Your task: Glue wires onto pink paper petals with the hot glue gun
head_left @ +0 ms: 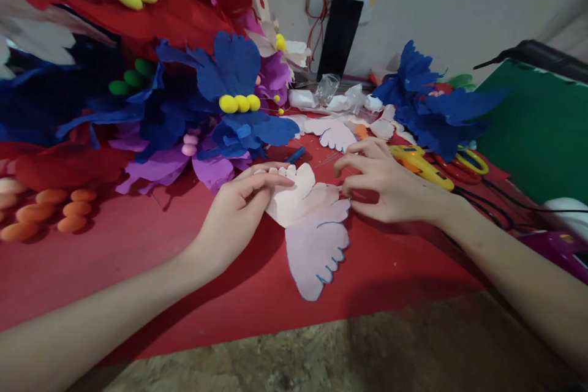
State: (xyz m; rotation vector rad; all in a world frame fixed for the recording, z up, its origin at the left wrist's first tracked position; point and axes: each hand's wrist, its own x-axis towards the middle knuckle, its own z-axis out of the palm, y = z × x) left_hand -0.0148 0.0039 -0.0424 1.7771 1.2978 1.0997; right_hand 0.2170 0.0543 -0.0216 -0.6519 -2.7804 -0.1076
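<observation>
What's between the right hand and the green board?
Head view: beside the right hand, the yellow glue gun; then, nearer the green board, yellow and red looped handles. Black cables run just below.

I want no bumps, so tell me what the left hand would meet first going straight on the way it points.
The left hand points rightward, over the pale scalloped paper at its fingers, so it meets that first. Beyond, probably the right hand, though relative heights are unclear.

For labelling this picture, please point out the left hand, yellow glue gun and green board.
Left hand (230,213), head view: back of hand.
Yellow glue gun (433,174), head view: its body.
Green board (535,128), head view: its broad face.
</observation>
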